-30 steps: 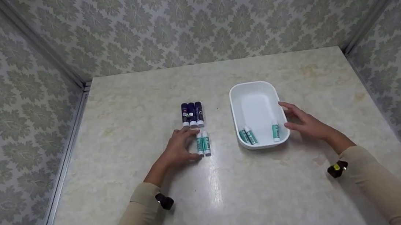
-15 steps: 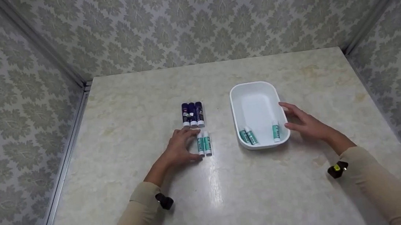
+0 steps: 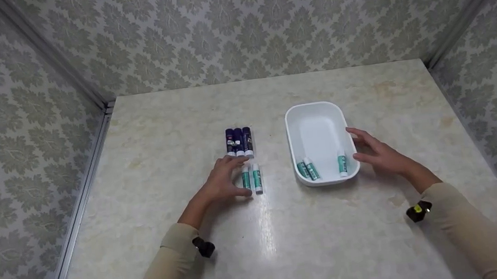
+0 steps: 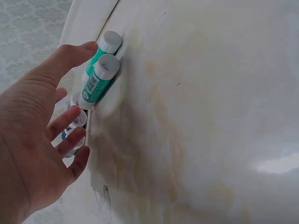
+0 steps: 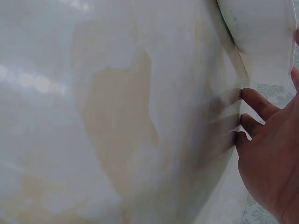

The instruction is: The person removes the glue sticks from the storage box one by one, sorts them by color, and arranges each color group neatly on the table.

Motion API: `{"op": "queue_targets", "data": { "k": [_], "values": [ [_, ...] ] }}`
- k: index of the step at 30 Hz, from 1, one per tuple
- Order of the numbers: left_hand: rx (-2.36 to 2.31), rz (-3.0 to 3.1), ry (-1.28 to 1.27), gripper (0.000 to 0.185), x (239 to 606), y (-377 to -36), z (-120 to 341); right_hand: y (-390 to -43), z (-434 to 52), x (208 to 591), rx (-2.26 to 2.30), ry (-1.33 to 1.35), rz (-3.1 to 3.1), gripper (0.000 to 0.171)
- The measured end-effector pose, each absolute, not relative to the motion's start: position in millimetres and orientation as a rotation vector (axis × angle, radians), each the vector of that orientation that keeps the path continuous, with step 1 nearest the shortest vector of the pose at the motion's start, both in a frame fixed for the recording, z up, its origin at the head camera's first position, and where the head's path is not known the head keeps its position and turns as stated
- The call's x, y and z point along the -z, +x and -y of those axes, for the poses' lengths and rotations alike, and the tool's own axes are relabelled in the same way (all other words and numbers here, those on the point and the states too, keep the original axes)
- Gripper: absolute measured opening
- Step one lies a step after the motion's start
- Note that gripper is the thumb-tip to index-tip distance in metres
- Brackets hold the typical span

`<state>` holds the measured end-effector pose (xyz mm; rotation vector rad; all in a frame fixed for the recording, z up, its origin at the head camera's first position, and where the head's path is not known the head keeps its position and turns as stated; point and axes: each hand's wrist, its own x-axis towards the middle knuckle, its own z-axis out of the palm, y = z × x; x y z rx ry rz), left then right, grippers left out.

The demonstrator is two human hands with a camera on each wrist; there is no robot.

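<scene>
Two teal glue sticks (image 3: 257, 178) lie side by side on the marble table, and three dark blue sticks (image 3: 238, 141) lie just behind them. My left hand (image 3: 230, 180) rests beside the teal pair, fingers spread; thumb and forefinger bracket the nearer teal stick (image 4: 98, 81) without a clear grip. A white tub (image 3: 317, 110) stands to the right with three teal sticks (image 3: 310, 168) at its near end. My right hand (image 3: 368, 150) rests open against the tub's right wall (image 5: 261, 37), fingertips (image 5: 250, 98) down on the table.
The table (image 3: 285, 236) is pale marble, boxed in by patterned walls at the left, back and right. A metal rail (image 3: 84, 182) runs along the left edge.
My left hand has crept slightly toward the teal pair, and the nearer stick has edged a little away from its neighbour. The right hand and tub have stayed put.
</scene>
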<state>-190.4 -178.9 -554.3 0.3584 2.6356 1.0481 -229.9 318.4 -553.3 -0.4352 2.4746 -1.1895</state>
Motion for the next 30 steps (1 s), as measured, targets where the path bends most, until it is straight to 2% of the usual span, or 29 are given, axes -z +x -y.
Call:
{"op": "queue_targets", "data": {
  "k": [14,22,30],
  "values": [
    [-1.013,-2.68,0.433,0.091,540,-195,166,-230,-318,554,1.202,-0.431,-2.475,0.081],
    [-1.062,-2.664,0.568,0.086,536,-199,148,-229,-318,553,1.236,-0.473,-2.47,0.079],
    [-1.099,-2.654,0.553,0.082,528,-204,124,-230,-316,553,1.196,-0.433,-2.472,0.082]
  ]
}}
